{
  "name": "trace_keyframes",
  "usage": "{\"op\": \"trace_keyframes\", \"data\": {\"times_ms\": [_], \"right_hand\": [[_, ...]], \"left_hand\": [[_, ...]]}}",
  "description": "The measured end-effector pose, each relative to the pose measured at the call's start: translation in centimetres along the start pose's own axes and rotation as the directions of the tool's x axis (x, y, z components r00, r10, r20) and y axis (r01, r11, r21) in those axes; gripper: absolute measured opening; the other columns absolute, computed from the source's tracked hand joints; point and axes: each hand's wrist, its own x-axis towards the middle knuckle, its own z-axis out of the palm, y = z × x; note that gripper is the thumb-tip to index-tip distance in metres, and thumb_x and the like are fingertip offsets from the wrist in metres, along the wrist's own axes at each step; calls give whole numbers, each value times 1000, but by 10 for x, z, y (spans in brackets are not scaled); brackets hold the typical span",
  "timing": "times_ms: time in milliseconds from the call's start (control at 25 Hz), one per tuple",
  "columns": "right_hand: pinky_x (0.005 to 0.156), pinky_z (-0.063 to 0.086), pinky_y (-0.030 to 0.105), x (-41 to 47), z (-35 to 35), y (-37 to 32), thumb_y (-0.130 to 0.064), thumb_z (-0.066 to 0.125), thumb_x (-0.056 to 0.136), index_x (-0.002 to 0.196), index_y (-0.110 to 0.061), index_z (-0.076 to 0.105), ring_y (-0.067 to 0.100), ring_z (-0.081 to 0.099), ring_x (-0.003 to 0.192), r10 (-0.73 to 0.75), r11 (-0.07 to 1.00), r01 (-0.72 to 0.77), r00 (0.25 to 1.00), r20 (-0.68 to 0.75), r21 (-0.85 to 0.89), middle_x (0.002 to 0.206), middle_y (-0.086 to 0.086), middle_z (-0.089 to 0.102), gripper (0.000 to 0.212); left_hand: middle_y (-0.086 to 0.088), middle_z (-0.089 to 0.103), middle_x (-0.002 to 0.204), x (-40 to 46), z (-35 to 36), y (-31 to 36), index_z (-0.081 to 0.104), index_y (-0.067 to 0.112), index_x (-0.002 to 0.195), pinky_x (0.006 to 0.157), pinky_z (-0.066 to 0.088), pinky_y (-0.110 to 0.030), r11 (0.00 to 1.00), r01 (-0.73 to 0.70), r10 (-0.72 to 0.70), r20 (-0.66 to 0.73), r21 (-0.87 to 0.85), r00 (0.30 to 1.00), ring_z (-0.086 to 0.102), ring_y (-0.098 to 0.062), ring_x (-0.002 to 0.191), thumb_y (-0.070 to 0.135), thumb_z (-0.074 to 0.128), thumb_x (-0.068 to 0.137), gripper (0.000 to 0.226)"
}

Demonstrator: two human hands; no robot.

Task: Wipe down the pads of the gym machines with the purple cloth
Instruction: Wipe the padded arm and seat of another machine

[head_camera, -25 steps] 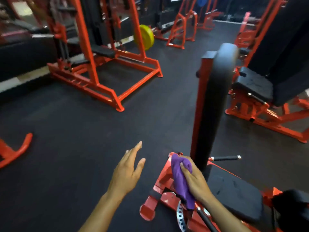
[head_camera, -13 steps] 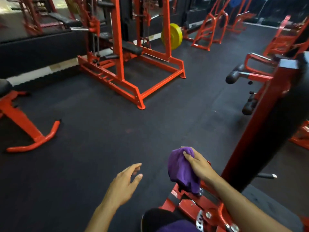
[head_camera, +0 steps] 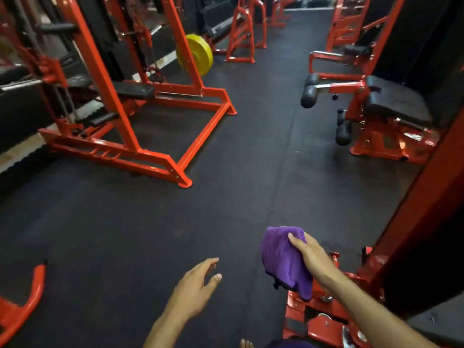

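Observation:
My right hand [head_camera: 312, 259] grips the purple cloth [head_camera: 282, 259], which hangs bunched in the air above the red base of the machine [head_camera: 324, 322] at the lower right. That machine's tall black back pad [head_camera: 426, 259] rises along the right edge, apart from the cloth. My left hand [head_camera: 195, 285] hovers over the floor with relaxed fingers and holds nothing. Ahead on the right stands a leg machine with a black seat pad [head_camera: 396, 104] and black roller pads [head_camera: 310, 92].
A red rack [head_camera: 130, 136] with a black bench pad [head_camera: 133, 90] and a yellow weight plate [head_camera: 197, 54] stands at the left. A curved red foot [head_camera: 22, 305] sits at the lower left. Black rubber floor [head_camera: 251, 172] runs up the middle between the machines.
The cloth has lifted off the lower end of the back pad and now hangs free. The view has swung left and forward, away from that pad. My left hand stays empty.

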Motion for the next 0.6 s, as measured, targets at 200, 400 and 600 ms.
{"op": "trace_keyframes", "data": {"times_ms": [200,400,600], "right_hand": [[100,46,26,47,12,-3,-14,53,104,114,-25,68,5,65,109,-79,979,77,997,-5,-191,110,-13,73,22],[91,47,25,115,14,4,-13,51,100,110,-39,66,0,64,103,2,929,-44,993,-114,-368,107,-18,71,30],[100,48,35,186,7,-19,-12,51,102,106,-35,69,4,65,106,73,957,-143,960,-270,-251,105,-17,73,30]], "left_hand": [[27,51,141,77,-27,-5,49,42,146,110,45,-34,999,-41,41,50,1,998,50,2,132,47,60,100,48],[27,53,138,175,-43,-31,53,41,143,103,43,-22,997,-67,73,154,-43,985,53,5,129,40,63,100,44],[21,62,133,290,-72,-38,48,55,123,93,43,-15,993,-95,109,263,-66,959,56,7,123,35,67,99,37]]}}
